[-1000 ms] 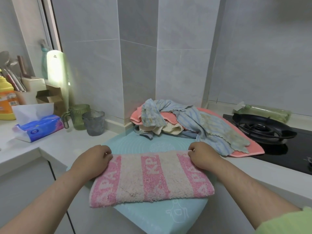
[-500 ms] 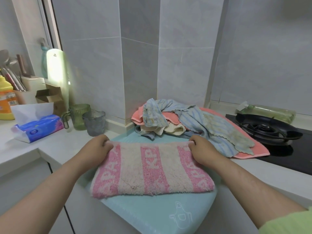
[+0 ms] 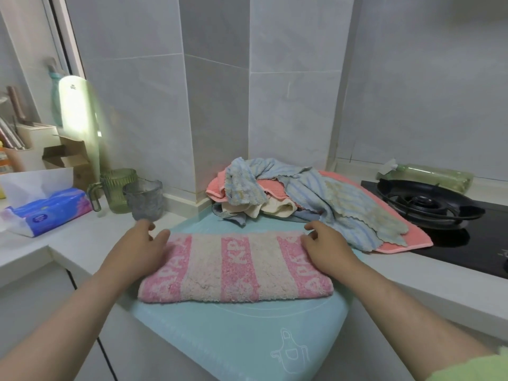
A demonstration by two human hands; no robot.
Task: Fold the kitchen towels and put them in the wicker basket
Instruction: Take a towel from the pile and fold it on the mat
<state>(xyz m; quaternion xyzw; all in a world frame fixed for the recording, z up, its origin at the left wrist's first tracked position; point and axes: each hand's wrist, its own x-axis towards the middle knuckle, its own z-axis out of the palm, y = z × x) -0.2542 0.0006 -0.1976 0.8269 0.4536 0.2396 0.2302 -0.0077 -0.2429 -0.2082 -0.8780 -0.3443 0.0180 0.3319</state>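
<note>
A pink and cream striped towel (image 3: 236, 266) lies folded into a long band on a light blue mat (image 3: 247, 334) at the counter's front corner. My left hand (image 3: 137, 251) rests flat on the towel's left end, its fingers loose and spread. At the right end my right hand (image 3: 327, 248) lies on the towel, its fingers relaxed at the far corner. Behind the towel sits a heap of unfolded towels (image 3: 297, 199): blue striped ones on top of a salmon one and a cream one. No wicker basket is in view.
A green mug (image 3: 116, 189) and a grey glass (image 3: 144, 199) stand left of the heap. A tissue pack (image 3: 46, 210) lies at far left, with a utensil holder (image 3: 22, 149) behind it. A black gas hob (image 3: 428, 204) fills the right counter. A tiled wall corner juts out behind the heap.
Both hands have let go of the towel's far edge and uncurled; they now lie loosely on its two ends. The towel lies flat on the mat.
</note>
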